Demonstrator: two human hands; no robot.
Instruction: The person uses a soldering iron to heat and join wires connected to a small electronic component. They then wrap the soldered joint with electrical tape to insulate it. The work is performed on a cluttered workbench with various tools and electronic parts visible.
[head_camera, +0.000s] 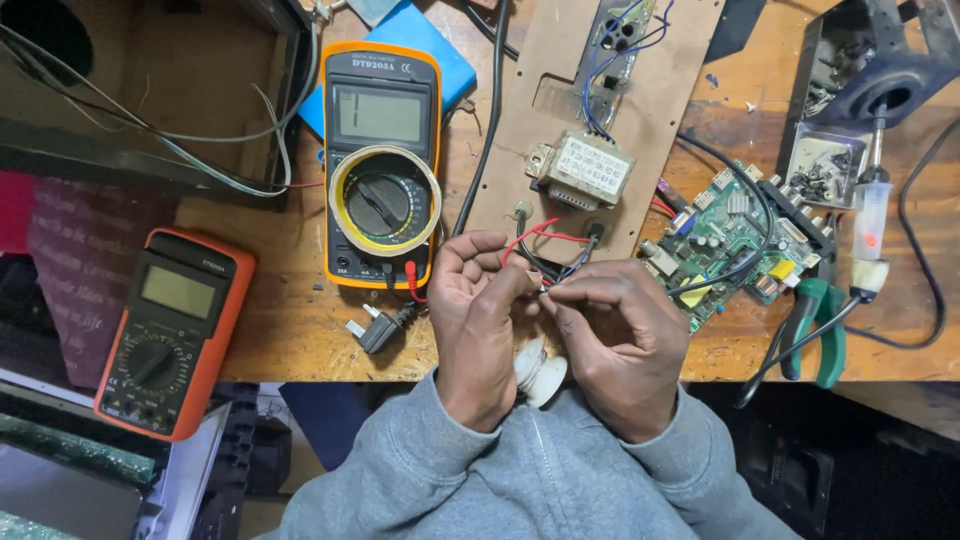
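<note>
Cluttered wooden workbench (300, 340): left hand (478, 320) and right hand (615, 340) pinch thin red and black wires (540, 240) beside a yellow multimeter (381, 165).

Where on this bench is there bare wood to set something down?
Bare wooden benchtop lies between the yellow-cased multimeter, the small black plug and the bench's front edge. A thinner strip sits right of the green-handled pliers. Around the green circuit board and both hands, wires crowd everything.

Multimeter (381, 165) left of transformer (581, 170) – circuit board (735, 240) right – pliers (815, 325) beyond.
</note>
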